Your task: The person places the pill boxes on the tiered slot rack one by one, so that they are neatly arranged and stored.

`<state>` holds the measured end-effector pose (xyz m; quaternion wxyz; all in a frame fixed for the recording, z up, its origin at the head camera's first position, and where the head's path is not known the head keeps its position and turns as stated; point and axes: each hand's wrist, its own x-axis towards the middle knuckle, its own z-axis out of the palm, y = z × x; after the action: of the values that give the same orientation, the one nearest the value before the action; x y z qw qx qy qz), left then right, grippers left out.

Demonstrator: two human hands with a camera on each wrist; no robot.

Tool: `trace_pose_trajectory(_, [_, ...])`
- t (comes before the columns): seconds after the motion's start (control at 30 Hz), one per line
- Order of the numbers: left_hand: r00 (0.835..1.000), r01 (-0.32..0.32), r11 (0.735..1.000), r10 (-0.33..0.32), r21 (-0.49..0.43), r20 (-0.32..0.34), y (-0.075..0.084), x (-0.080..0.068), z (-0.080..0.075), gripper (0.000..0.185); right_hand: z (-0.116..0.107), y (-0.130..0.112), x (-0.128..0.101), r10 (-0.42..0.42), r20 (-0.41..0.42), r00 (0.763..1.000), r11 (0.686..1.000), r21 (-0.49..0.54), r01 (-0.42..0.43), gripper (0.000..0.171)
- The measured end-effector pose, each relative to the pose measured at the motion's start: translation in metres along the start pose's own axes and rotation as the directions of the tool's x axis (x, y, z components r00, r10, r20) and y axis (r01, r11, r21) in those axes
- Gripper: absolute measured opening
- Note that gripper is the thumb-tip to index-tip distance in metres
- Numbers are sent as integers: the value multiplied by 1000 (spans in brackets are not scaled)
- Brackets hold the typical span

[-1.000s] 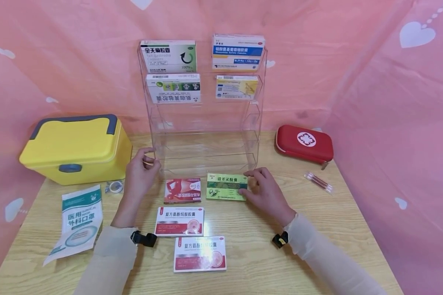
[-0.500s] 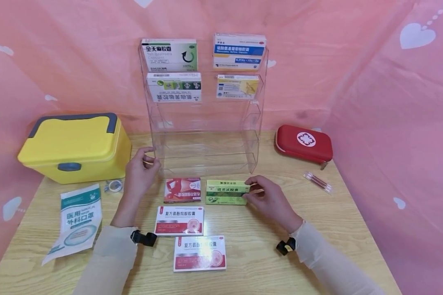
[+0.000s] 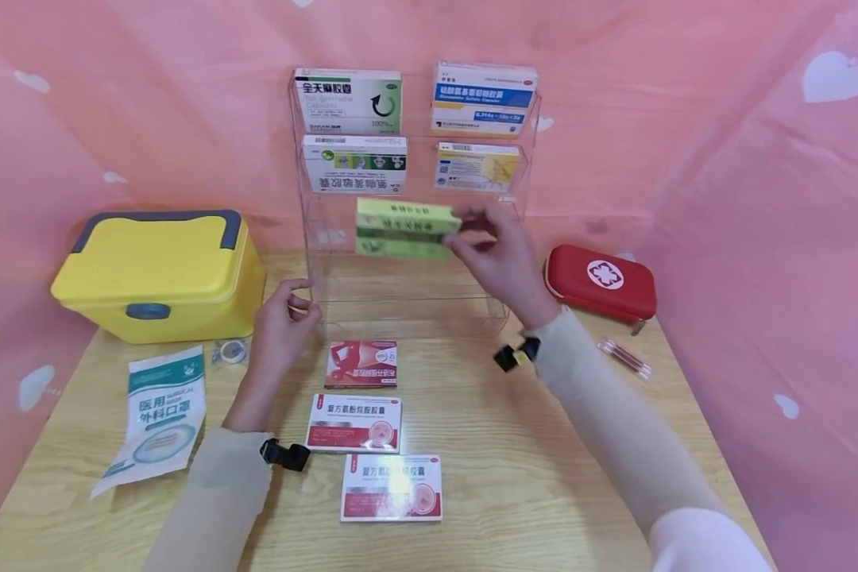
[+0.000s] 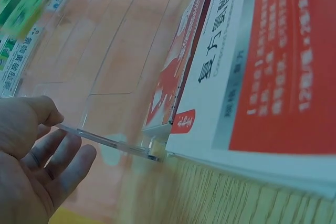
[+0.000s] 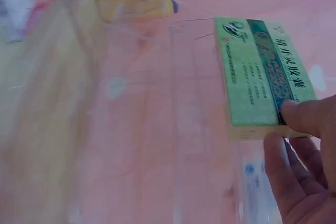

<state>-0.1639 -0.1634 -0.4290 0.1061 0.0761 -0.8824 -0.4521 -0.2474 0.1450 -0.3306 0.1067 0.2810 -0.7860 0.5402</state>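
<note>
My right hand [image 3: 496, 246] pinches a green medicine box [image 3: 403, 230] by its right end, in front of the middle tiers of a clear tiered display rack [image 3: 407, 314]. In the right wrist view the thumb [image 5: 304, 116] lies on the printed face of the box, with the other fingers below. At the rack's lower left, my left hand [image 3: 286, 318] grips the side panel; the left wrist view shows its edge [image 4: 115, 144] between thumb and fingers. A red medicine box [image 3: 361, 364] and two white-and-red medicine boxes [image 3: 355, 423] lie on the table before the rack.
Boxes fill the rack's top two tiers, among them a white-and-green box [image 3: 350, 103] and a blue-and-white box [image 3: 483, 99]. Left stand a yellow case [image 3: 157, 270], a tape roll [image 3: 230, 351] and a mask packet [image 3: 160, 417]. Right lie a red pouch [image 3: 600, 282] and swabs [image 3: 625, 358].
My right hand has lifted the green medicine box from the table, up and slightly left, to the rack's middle tiers. The left hand stays at the rack's side; the head view has shifted slightly.
</note>
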Motion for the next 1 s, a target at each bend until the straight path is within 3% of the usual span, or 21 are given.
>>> trace_pose_trajectory(0.17, [1000, 1, 1000, -1, -12, 16, 1, 1, 1, 38, 24, 7, 49, -95, -30, 995, 994, -54, 93, 28])
trace_pose_trajectory(0.33, [1000, -22, 999, 22, -26, 7, 0, 1, 0, 37, 43, 10, 69, -165, 14, 986, 977, -132, 166, 28])
trace_pose_trajectory(0.53, [1000, -12, 1000, 12, -19, 11, -3, 1, -2, 37, 53, 14, 74, -130, 108, 986, 972, -183, 148, 27])
trace_pose_trajectory(1.0, [1000, -17, 1000, 17, -9, 7, 0, -3, -2, 37, 59, 24, 63, -53, 154, 987, 977, -197, 84, 29])
